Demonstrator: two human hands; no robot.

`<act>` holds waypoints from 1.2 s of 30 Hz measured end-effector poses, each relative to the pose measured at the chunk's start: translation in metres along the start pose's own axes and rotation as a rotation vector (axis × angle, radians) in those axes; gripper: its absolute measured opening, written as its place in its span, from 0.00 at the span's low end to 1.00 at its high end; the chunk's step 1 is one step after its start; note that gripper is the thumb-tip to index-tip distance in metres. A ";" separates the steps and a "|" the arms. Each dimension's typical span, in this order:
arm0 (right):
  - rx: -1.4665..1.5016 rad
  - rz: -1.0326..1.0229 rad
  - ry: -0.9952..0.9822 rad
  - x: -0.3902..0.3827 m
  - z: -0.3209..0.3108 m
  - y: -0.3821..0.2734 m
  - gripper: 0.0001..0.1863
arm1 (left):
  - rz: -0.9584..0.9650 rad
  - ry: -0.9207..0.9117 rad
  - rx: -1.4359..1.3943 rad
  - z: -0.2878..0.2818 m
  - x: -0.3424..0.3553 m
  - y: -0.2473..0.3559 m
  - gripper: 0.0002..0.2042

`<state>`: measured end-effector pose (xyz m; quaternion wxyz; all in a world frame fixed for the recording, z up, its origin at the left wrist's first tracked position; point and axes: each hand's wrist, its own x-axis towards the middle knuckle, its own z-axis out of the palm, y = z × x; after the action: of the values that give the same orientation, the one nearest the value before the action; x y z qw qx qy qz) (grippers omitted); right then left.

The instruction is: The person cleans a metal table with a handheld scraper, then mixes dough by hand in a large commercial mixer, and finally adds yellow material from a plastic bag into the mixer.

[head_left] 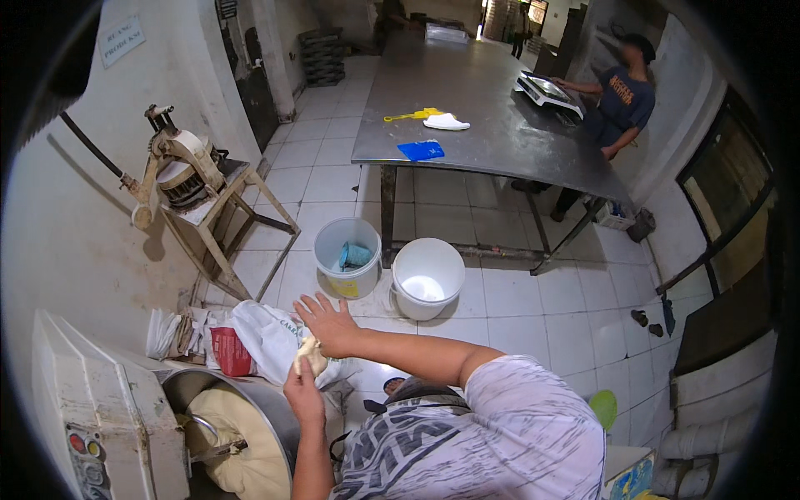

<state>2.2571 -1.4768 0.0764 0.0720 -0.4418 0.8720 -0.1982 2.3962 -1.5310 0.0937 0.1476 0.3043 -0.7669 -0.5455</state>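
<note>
A small lump of pale dough [310, 347] is pinched in my left hand [303, 393], its fingers closed around the lower end. Stretched across my body, my right hand [329, 325] has its fingers spread, and the heel of its palm is against or just beside the dough; the exact contact is hard to make out. Below and to the left, a large mass of dough [242, 442] fills a metal mixer bowl [287, 417], with the mixer's hook [218, 450] sunk in it.
Behind my hands lie white sacks [265, 337] and a red packet [231, 350]. Two buckets [429, 279] stand before a steel table [475, 92] holding a blue scraper [421, 150] and a scale [548, 90]. A person [621, 96] stands at its right. A hand-lever machine [179, 171] is left.
</note>
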 end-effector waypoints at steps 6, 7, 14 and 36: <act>-0.095 -0.074 -0.050 -0.014 -0.015 0.010 0.12 | 0.131 0.328 -0.192 -0.013 -0.001 -0.017 0.15; -0.095 -0.184 -0.162 -0.010 -0.007 0.003 0.11 | 0.134 0.256 -0.002 -0.008 0.000 -0.021 0.15; 0.505 -0.264 -0.277 -0.007 -0.034 0.022 0.12 | -0.158 0.274 -0.721 -0.036 -0.001 -0.030 0.17; 0.858 -0.194 -0.490 0.001 -0.015 -0.060 0.15 | -0.143 0.300 -0.407 -0.074 -0.040 -0.040 0.16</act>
<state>2.2964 -1.5049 0.1144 0.4311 -0.4851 0.6241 -0.4351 2.4812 -1.5701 0.0875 0.2786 0.3993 -0.5874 -0.6464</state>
